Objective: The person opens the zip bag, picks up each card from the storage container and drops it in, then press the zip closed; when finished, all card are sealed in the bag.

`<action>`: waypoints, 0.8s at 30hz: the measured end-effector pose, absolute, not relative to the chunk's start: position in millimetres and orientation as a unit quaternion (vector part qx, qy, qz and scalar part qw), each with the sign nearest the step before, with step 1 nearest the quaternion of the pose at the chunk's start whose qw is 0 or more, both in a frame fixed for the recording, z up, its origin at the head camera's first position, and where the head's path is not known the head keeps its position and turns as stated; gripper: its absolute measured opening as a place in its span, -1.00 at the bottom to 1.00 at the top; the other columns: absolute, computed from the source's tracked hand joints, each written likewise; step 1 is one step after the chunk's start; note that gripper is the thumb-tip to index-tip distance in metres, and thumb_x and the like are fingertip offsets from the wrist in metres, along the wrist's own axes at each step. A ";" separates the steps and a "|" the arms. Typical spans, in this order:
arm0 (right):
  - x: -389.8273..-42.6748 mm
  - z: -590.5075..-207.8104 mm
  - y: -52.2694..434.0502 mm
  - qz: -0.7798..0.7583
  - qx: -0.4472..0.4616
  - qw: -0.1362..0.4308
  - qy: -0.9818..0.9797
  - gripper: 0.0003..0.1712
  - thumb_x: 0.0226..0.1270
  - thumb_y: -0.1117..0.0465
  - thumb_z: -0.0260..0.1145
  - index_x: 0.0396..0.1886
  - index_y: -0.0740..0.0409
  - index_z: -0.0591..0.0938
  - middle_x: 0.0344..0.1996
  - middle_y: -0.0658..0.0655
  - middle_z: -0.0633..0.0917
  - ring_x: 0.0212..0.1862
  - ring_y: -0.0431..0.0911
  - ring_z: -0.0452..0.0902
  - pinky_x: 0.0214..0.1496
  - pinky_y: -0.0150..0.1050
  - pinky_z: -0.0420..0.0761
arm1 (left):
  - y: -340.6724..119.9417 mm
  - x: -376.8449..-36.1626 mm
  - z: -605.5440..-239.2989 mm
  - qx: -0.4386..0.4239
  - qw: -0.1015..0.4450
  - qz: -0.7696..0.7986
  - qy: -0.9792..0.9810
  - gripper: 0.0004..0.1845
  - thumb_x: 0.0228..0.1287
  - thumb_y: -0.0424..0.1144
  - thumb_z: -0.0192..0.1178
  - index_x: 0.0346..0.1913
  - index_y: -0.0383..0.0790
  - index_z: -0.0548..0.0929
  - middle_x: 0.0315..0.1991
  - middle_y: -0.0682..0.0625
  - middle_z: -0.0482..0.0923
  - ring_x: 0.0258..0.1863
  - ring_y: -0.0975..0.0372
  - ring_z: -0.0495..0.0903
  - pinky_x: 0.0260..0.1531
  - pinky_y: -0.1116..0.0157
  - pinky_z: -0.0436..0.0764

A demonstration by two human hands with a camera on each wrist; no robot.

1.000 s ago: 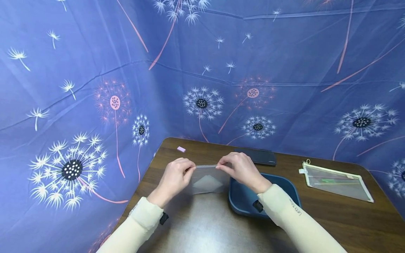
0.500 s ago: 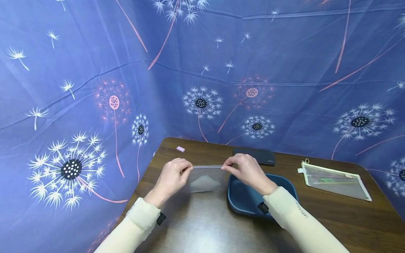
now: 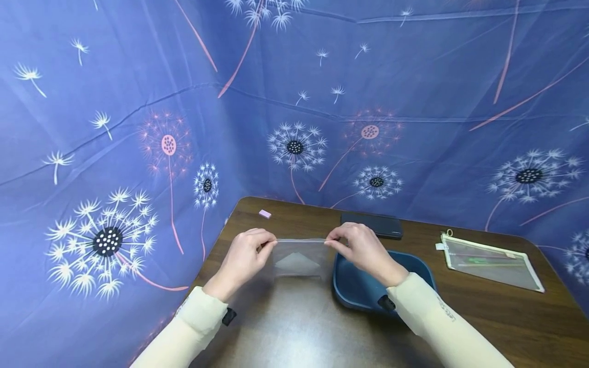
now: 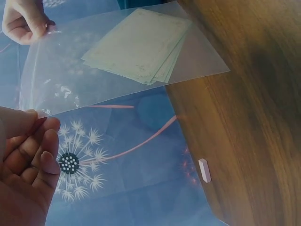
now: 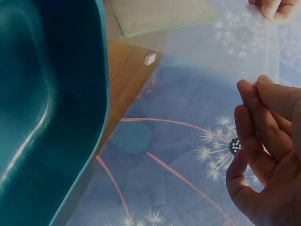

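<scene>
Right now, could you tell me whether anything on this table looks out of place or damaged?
Nothing looks damaged or spilled. The only stray thing is a small pink eraser lying alone near the table's far left corner.

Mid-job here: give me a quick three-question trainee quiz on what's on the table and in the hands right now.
1. True or false: the left hand and right hand each pinch a top corner of the clear bag.
2. What lies inside the bag? A) pale cards B) a pen C) nothing
3. Fill in: the blue tray sits under the person's ____ forearm.

Key: 1 true; 2 A; 3 right.
</scene>
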State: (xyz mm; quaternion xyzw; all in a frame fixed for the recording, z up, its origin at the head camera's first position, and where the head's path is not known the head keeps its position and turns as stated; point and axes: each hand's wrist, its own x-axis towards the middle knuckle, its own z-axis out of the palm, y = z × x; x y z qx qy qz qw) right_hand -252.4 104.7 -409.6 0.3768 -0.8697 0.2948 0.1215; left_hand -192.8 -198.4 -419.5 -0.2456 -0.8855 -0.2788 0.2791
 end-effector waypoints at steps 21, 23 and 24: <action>-209.4 -411.0 106.6 0.346 0.335 -0.006 -0.876 -0.95 0.45 0.17 0.42 -0.23 -0.11 0.77 -0.48 -0.34 0.67 -0.45 -0.28 0.58 -0.33 -0.27 0.58 | -200.4 -167.2 -451.4 -0.200 0.187 -0.412 -0.869 -0.90 0.50 -0.32 0.23 -0.23 -0.10 0.70 -0.53 0.21 0.65 -0.63 0.45 0.47 -0.58 0.38 0.47; -216.5 -417.2 103.5 0.339 0.327 -0.017 -0.882 -0.96 0.43 0.20 0.43 -0.24 -0.05 0.77 -0.49 -0.29 0.69 -0.47 -0.27 0.57 -0.37 -0.29 0.56 | -199.9 -175.6 -460.3 -0.190 0.175 -0.408 -0.875 -0.89 0.49 -0.35 0.23 -0.24 -0.10 0.70 -0.55 0.21 0.64 -0.63 0.45 0.47 -0.57 0.37 0.47; -220.7 -420.3 101.9 0.334 0.323 -0.021 -0.885 -0.97 0.42 0.21 0.43 -0.25 -0.02 0.77 -0.49 -0.26 0.70 -0.48 -0.28 0.56 -0.38 -0.29 0.56 | -199.6 -180.5 -464.6 -0.186 0.171 -0.405 -0.879 -0.89 0.48 -0.36 0.24 -0.24 -0.13 0.71 -0.56 0.21 0.63 -0.63 0.44 0.47 -0.56 0.36 0.48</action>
